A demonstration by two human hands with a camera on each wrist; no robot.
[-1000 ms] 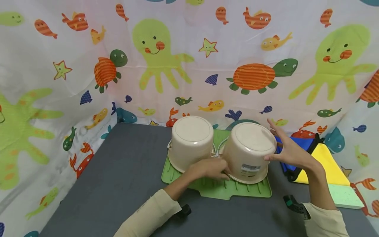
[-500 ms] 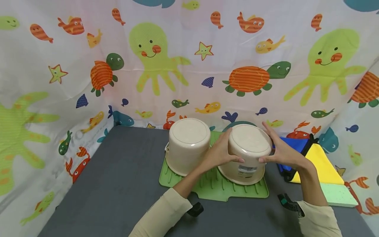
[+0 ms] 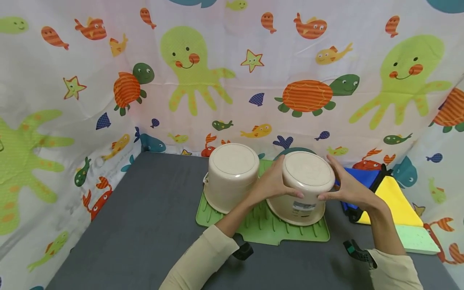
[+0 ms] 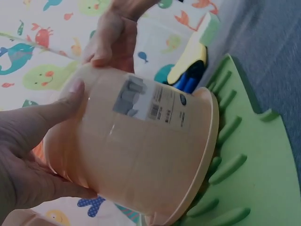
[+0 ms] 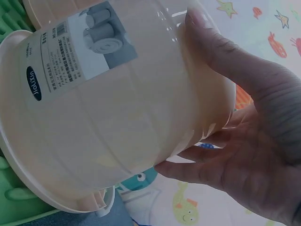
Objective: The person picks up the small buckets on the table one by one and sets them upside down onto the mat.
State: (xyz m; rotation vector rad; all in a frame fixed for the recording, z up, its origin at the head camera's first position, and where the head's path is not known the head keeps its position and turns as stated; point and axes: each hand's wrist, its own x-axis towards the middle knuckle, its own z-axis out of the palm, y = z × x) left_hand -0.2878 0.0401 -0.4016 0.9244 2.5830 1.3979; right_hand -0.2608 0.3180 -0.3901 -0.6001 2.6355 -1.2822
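A cream plastic bucket (image 3: 308, 173) stands upside down on a green ribbed drying mat (image 3: 264, 231), its wide rim against the ribs. My left hand (image 3: 272, 181) grips its left side near the upturned base, thumb towards me. On the opposite side my right hand (image 3: 349, 187) holds it the same way, thumb on the near wall. A printed label (image 4: 141, 101) shows on the wall between the thumbs. Part of the bucket's white handle (image 5: 107, 202) shows at the rim in the right wrist view. To the left stands a second upturned cream bucket (image 3: 232, 181).
Right of the mat lie a blue cloth (image 3: 364, 177), a yellow cloth (image 3: 395, 201) and a pale green block (image 3: 417, 239). The grey tabletop (image 3: 152, 225) extends to the left and front. Behind it hangs a sea-animal printed curtain (image 3: 224, 60).
My left hand has risen from the low gap between the buckets to the right bucket's left side and grips it. My right hand stays on its right side.
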